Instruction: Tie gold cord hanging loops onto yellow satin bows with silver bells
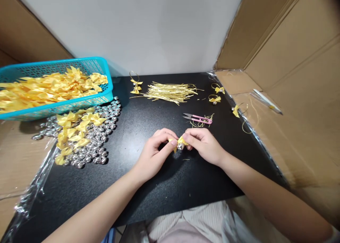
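Between my two hands, low over the black table, is a yellow ribbon bow with a silver bell at its middle. My left hand pinches the bow's left side between thumb and fingers. Closed on its right side is my right hand, the thumb lying on the ribbon. Fingers hide part of the bow, and I cannot see how the bell is fixed to it. Just beyond the hands lie pink thread snips on some short gold cord scraps.
A turquoise basket of yellow bows stands at the back left. Silver bells and loose bows spread before it. Gold cords lie in a bundle at the back. Looped bows with bells sit toward the right edge. Cardboard borders the table.
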Demonstrator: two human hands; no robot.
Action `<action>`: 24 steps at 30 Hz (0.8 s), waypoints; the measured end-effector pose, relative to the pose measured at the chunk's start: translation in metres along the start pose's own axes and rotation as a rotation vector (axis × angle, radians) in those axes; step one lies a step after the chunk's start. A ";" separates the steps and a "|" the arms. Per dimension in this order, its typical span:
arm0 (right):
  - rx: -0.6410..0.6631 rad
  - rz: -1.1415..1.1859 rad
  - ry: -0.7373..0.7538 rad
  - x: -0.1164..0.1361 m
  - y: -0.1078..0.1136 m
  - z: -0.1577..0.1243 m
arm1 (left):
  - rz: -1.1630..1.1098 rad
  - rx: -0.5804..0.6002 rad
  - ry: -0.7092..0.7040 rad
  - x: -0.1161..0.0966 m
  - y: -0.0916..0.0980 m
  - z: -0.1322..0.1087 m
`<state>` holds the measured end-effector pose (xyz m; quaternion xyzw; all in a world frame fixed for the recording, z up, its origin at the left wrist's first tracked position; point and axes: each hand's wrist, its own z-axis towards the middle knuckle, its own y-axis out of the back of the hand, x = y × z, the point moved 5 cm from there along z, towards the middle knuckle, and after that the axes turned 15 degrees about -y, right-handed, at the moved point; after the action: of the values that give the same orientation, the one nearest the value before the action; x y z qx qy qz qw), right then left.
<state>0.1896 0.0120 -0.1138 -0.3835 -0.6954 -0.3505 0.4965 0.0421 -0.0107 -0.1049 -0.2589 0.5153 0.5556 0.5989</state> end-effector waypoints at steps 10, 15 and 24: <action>0.065 0.122 0.030 0.006 0.000 0.001 | -0.412 -0.071 0.250 0.019 -0.006 -0.005; 0.228 0.358 -0.101 -0.002 -0.008 0.003 | -0.474 -0.060 0.327 0.018 -0.009 -0.004; 0.134 0.519 -0.150 -0.003 0.002 0.004 | -1.001 -0.117 0.709 0.026 -0.021 -0.013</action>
<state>0.1898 0.0158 -0.1176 -0.5398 -0.6305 -0.1355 0.5411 0.0540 -0.0170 -0.1381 -0.6709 0.4675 0.1144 0.5641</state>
